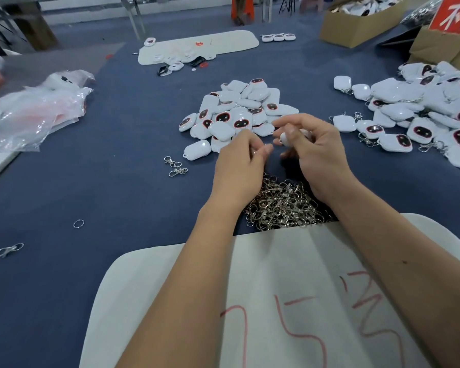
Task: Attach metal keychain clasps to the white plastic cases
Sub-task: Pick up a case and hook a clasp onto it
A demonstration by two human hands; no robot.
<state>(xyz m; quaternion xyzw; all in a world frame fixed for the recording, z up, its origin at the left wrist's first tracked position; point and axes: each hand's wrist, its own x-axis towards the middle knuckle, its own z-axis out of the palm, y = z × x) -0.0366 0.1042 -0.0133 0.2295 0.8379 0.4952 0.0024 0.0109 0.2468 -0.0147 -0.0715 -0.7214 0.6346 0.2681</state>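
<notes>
Right hand (312,152) gripping white case (287,138); left hand (241,162) pinching something small, unclear, beside it, above near clasp pile (284,205).

We are at a manual assembly station in a small factory or packing workshop. A wide worktable covered in blue fabric (104,181) carries bulk stock: a central heap of white plastic cases (239,112), a larger heap with clasps fitted (422,110) at right, and a loose pile of metal clasps (284,205). Open cardboard cartons (356,25) hold more cases. Plastic bags (35,110) lie at left. A red sign with white characters (457,14) marks one carton.
</notes>
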